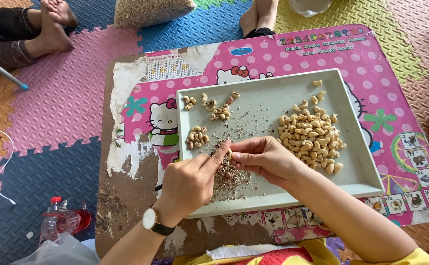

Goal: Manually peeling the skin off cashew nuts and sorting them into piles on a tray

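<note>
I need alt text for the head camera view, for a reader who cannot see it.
Two hands, left hand and right hand, meet over a pale tray, pinching a cashew nut above a heap of skin flakes. A large pile of peeled cashews lies on the tray's right, smaller clusters on its left.

Tray (pixel 268 98): matt pale-grey plastic, smooth, dusted w/ dry flaky husk bits (pixel 229 179). Cashews (pixel 310 137) look matt, pale, dry. Low table (pixel 126 196): glossy pink printed film, peeled at left & near edges to rough brown board. Floor mats (pixel 57 93): textured foam, matt. Watch (pixel 150 219) on left wrist: shiny metal case, dark strap. Bottle (pixel 60 218) near left: clear glossy plastic.
</note>
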